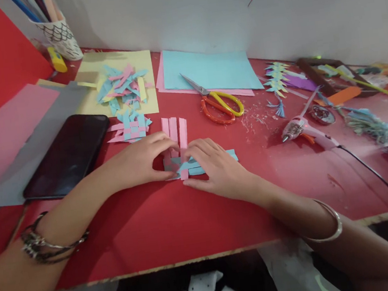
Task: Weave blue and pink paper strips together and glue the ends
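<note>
Pink paper strips [182, 130] stand upright across blue paper strips [196, 170] on the red table, partly interlaced. My left hand [146, 158] rests at the left end of this weave, thumb and fingers apart, fingertips touching the strips. On the right side, my right hand [214, 164] curls over the strips, its fingertips at a blue strip near the rightmost pink one and its thumb by that strip's lower end. The fingers hide part of the crossing. A small woven pink and blue paper piece [134, 129] lies behind my left hand.
A black phone [68, 156] lies left. Behind are cut strips [123, 85] on yellow paper [151, 101], scissors [216, 100] and blue sheets [209, 68]. A pink glue gun [307, 131] with a black cord, a paper-strip craft with a tassel [277, 81] and a wooden tray [336, 66] stand right.
</note>
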Available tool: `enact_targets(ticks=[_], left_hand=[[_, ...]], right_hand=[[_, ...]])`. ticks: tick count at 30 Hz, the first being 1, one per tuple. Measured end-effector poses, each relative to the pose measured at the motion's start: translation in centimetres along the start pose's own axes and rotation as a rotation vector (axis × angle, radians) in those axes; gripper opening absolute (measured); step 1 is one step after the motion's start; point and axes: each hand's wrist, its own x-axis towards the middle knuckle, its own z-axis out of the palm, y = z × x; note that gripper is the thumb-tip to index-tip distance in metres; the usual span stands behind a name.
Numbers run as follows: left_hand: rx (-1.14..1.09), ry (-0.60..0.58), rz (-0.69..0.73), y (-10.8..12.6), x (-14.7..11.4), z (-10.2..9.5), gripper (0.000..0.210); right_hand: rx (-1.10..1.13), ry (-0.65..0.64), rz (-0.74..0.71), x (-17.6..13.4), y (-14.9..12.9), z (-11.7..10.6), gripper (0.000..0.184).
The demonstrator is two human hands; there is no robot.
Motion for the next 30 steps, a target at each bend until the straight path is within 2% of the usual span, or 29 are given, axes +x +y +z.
enact_targets(ticks=[6,13,17,22,27,30], left_hand=[[-0.036,-0.011,0.014,0.02,0.08,0.01,0.025],[-0.038,0.011,0.048,-0.2,0.13,0.22,0.023],[-0.047,0.012,0.061,-0.32,0.1,0.28,0.023],[-0.072,0.009,0.064,-0.26,0.11,0.13,0.023],[-0.092,0.015,0.058,-0.12,0.13,0.12,0.023],[-0.101,0.01,0.068,-0.16,0.16,0.17,0.022]], right_hand=[[0.087,-0.004,-0.019,0.24,0.73,0.04,0.024],[0.143,-0.024,0.028,0.29,0.44,-0.2,0.027],[0.142,-0.03,0.042,0.33,0.46,-0.31,0.02],[0.171,-0.039,0.059,0.28,0.15,-0.37,0.024],[0.143,-0.039,0.078,0.29,0.08,-0.29,0.014],[0.146,-0.047,0.072,0.35,0.25,-0.29,0.017]])
